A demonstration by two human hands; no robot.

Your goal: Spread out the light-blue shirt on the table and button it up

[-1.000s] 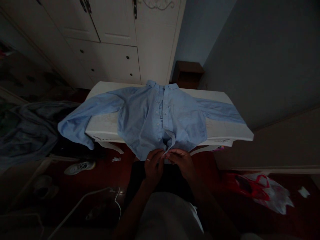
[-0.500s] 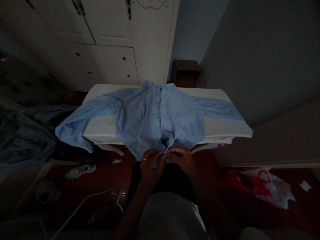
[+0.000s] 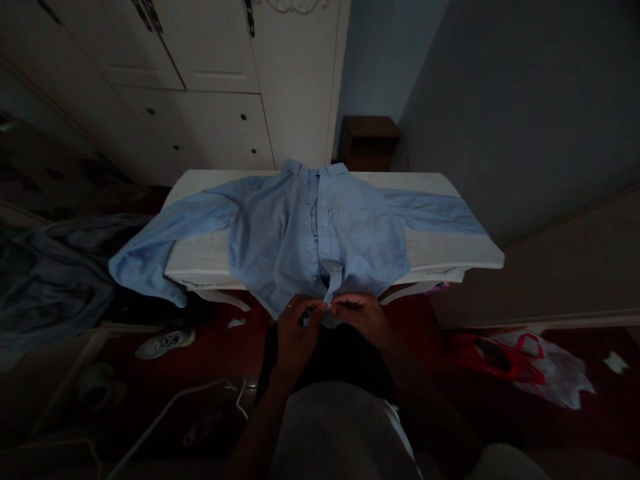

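Note:
A light blue button-up shirt lies front up across a narrow white table, its collar at the far edge and its sleeves spread to both sides. The lower hem hangs over the near edge. There my left hand pinches the shirt's front edge, a ring on one finger. Right beside it my right hand grips the same front strip between thumb and fingers. The fingertips of both hands nearly meet. Above them the front gapes open; whether a button sits between my fingers cannot be made out.
A white wardrobe stands behind the table, with a small brown cabinet to its right. Dark clothing is heaped at left. On the red floor lie a shoe, a white cable and a plastic bag.
Both hands stay at the shirt's lower front, with fingertips slightly shifted and the strip between them pulled straighter. The whole view has moved a little.

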